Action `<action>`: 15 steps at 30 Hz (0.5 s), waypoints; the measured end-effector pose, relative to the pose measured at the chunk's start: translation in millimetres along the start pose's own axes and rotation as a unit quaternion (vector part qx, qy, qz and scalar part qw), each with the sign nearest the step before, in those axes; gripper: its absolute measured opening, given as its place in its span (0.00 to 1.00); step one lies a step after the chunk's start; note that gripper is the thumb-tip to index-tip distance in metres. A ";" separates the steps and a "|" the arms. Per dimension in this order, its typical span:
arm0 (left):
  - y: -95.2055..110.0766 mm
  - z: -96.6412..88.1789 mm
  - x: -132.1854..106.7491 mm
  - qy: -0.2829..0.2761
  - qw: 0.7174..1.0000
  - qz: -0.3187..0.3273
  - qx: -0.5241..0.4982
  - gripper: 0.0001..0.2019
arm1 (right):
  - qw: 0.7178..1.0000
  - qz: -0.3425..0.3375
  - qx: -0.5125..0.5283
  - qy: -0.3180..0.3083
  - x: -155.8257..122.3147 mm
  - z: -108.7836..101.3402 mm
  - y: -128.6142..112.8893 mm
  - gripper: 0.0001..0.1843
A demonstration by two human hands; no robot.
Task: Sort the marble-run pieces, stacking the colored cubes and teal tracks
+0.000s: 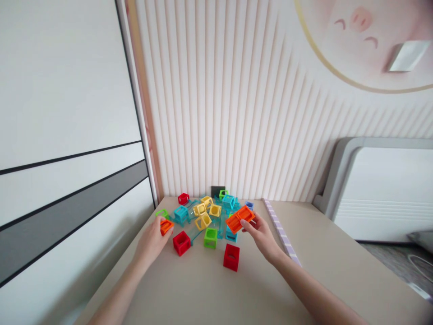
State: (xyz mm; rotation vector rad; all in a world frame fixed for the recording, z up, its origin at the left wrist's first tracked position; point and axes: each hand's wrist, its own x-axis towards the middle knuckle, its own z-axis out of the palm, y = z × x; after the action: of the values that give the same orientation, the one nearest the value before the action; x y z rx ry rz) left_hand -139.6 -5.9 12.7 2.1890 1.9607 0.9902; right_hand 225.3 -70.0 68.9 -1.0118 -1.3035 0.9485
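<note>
A heap of hollow plastic cubes lies on the beige table point(209, 289) near the wall: red point(181, 243), green point(210, 238), yellow point(203, 220) and blue point(181, 212). My left hand point(152, 241) is closed around a small orange cube point(166, 226) at the left of the heap. My right hand point(261, 234) pinches a pair of joined orange cubes point(240, 218) and holds them just above the heap's right side. A red cube point(232, 257) stands alone in front, between my two hands.
A ribbed wall panel point(237, 113) rises right behind the cubes, with a white cabinet point(67, 158) on the left. A purple-striped strip point(280, 230) runs along the table to the right. A grey-and-white headboard point(382, 189) stands far right.
</note>
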 end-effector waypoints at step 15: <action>-10.5 -6.1 -16.7 0.057 0.994 0.051 -0.080 0.19 | 0.993 -0.043 -0.071 -0.080 -25.0 22.3 -9.0 0.13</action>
State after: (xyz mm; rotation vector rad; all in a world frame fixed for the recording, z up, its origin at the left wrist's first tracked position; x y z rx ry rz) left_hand -151.7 -21.2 5.8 2.2092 1.7554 1.2653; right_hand 201.7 -95.4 70.1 -0.9951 -1.5538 0.8955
